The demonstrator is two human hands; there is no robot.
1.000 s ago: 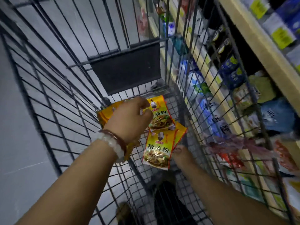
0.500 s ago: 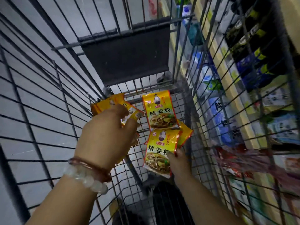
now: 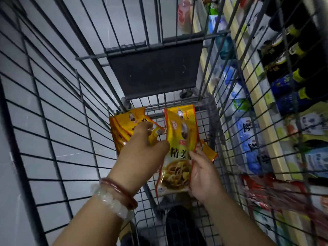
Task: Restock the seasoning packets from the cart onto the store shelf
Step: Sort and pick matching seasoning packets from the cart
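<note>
Your right hand [image 3: 202,176] holds one yellow seasoning packet [image 3: 177,150] upright inside the wire cart [image 3: 53,121], fingers curled round its edge. Your left hand [image 3: 142,153] reaches over the packet stack [image 3: 124,126] at the cart's far end, fingers touching it. The store shelf [image 3: 262,107] stands beside the cart.
</note>
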